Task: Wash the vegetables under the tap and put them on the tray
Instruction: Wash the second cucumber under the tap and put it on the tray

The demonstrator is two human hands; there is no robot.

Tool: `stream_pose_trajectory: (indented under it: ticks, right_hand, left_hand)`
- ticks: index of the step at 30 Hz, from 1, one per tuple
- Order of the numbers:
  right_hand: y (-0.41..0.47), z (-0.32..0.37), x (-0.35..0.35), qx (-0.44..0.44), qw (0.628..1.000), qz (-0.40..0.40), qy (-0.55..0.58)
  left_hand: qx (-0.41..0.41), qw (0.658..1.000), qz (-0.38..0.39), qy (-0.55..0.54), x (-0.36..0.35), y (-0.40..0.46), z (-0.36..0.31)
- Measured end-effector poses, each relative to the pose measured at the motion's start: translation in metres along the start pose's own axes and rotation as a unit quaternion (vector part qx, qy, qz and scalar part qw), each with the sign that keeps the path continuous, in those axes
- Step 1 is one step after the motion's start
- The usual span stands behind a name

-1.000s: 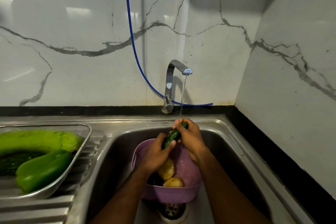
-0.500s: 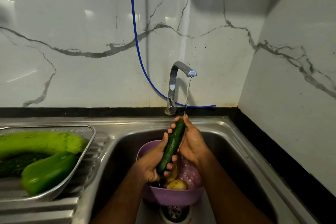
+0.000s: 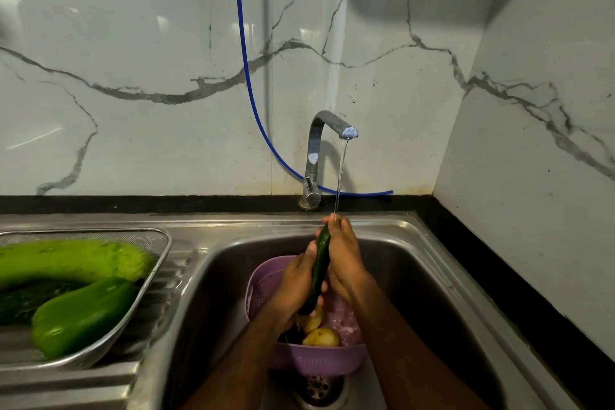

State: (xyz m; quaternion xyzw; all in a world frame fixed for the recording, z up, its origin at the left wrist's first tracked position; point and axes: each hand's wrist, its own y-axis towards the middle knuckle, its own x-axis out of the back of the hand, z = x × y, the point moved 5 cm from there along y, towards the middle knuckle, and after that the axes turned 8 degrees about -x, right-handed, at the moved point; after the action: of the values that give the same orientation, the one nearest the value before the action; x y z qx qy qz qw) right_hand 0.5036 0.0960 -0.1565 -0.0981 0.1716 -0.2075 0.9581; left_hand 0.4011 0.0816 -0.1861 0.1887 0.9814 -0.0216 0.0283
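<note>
A dark green cucumber (image 3: 320, 271), now nearly upright, is gripped by the left hand (image 3: 296, 286) and right hand (image 3: 344, 260) under the chrome tap (image 3: 319, 150), above a purple plastic colander (image 3: 319, 358) still holding yellow potatoes (image 3: 322, 337).

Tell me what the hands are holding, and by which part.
Both hold one cucumber, upright under the tap's stream: the left hand grips its lower half, the right hand wraps its upper half, fingers at the tip.
</note>
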Motion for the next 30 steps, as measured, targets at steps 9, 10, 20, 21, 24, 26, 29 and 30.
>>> stream_pose_trajectory:
  ticks: [9, 10, 20, 21, 24, 26, 29, 30]
  right_hand:
    - [-0.014, 0.005, -0.006, -0.097, 0.978, 0.134, 0.129]
    - [-0.012, 0.005, -0.006, -0.093, 0.985, 0.107, 0.095]
    - [-0.008, 0.007, -0.007, -0.08, 0.977, 0.117, 0.158]
    - [-0.008, 0.006, -0.008, -0.073, 0.977, 0.119, 0.162]
    - [-0.005, 0.006, -0.01, -0.057, 0.988, 0.069, 0.128]
    - [-0.001, 0.008, -0.007, -0.06, 0.992, 0.036, 0.101]
    - [-0.001, 0.009, -0.004, -0.053, 0.995, 0.054, 0.072]
    - [0.0, 0.009, -0.004, -0.044, 0.995, 0.064, 0.062]
  left_hand:
    - [-0.004, 0.998, 0.032, -0.046, 0.01, 0.0, 0.008]
    - [-0.031, 0.999, 0.018, -0.026, 0.012, 0.003, 0.01]
    - [-0.096, 0.995, -0.024, 0.004, 0.009, 0.008, 0.003]
    - [-0.087, 0.996, -0.024, -0.002, 0.009, 0.007, 0.002]
    - [-0.079, 0.997, -0.012, 0.003, 0.009, 0.005, 0.002]
    - [-0.073, 0.997, 0.004, 0.009, 0.005, 0.003, 0.003]
    - [-0.047, 0.999, 0.009, -0.007, 0.001, 0.001, 0.002]
    - [-0.04, 0.999, 0.008, -0.019, 0.0, 0.001, 0.002]
